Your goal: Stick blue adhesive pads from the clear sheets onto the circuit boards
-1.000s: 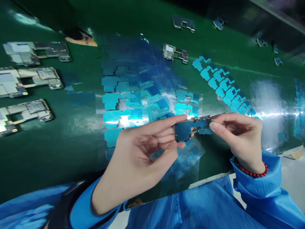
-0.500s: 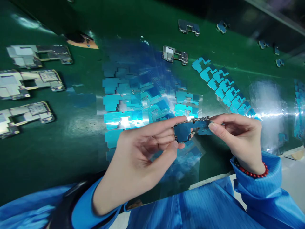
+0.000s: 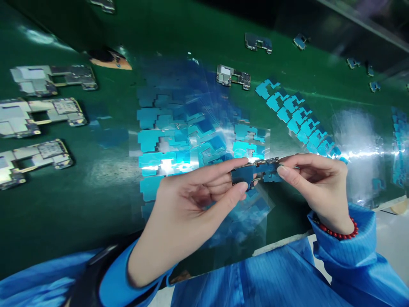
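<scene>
A phone circuit board with a dark blue face is held up in front of me, tilted, between both hands. My left hand grips its left part, with the thumb pressed on the face and the index finger stretched along the upper edge. At the board's right end, the thumb and index finger of my right hand are pinched together. Whether they grip the board itself or a film on it, I cannot tell. Below the hands lie sheets of blue film cutouts, partly covered by my left hand.
Several larger circuit boards lie at the left on the green surface. A single board rests behind the films. Another film strip runs diagonally at the right. More boards lie farther back.
My left thumb has slid from the board's lower edge up onto its face. Some boards at the back have shifted slightly right. My right hand keeps its pinch.
</scene>
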`<state>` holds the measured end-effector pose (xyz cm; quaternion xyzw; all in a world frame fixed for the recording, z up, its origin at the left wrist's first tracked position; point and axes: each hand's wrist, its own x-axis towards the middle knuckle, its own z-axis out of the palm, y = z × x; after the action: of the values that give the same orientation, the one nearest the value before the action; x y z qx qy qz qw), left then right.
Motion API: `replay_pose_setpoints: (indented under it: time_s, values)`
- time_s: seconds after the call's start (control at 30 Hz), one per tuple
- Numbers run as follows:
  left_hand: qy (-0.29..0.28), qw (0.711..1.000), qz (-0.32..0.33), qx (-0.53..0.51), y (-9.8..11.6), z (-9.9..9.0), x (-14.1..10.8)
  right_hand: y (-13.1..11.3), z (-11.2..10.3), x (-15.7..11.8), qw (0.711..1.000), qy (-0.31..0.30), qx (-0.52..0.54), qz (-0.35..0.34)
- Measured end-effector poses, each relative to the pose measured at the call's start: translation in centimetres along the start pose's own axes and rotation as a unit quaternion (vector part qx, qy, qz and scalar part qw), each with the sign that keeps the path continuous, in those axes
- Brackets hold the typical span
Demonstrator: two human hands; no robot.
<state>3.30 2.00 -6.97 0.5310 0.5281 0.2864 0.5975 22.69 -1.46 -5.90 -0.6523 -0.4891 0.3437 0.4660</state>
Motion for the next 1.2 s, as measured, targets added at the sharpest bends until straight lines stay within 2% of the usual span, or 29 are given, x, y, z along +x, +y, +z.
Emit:
replay_pose_setpoints:
  time_s: [0.4, 0.67, 0.83, 0.93, 1.03, 1.2]
  values:
    - [0.025, 1.000, -0.011, -0.002, 0.0, 0.3, 0.2, 0.4, 0.5, -0.2, 1.000, 0.003, 0.017, -0.006]
    - [0.073, 0.997, -0.015, -0.035, -0.1, 0.7, 0.3, 1.2, 1.2, -0.7, 0.998, 0.010, 0.030, -0.054]
    - [0.072, 0.992, -0.021, -0.106, 0.0, 1.0, 0.4, 1.9, 0.8, -0.7, 0.994, 0.002, -0.031, -0.102]
    - [0.064, 0.992, -0.023, -0.103, 0.0, 0.8, 0.6, 2.4, 0.7, -0.5, 0.991, 0.013, -0.065, -0.116]
    - [0.048, 0.994, -0.020, -0.094, -0.4, 0.5, 0.8, 2.8, 0.9, -0.4, 0.996, 0.006, -0.029, -0.082]
    - [0.003, 0.994, -0.005, -0.114, -2.2, 0.3, 1.3, 3.0, 1.2, -0.6, 0.994, -0.087, 0.051, 0.046]
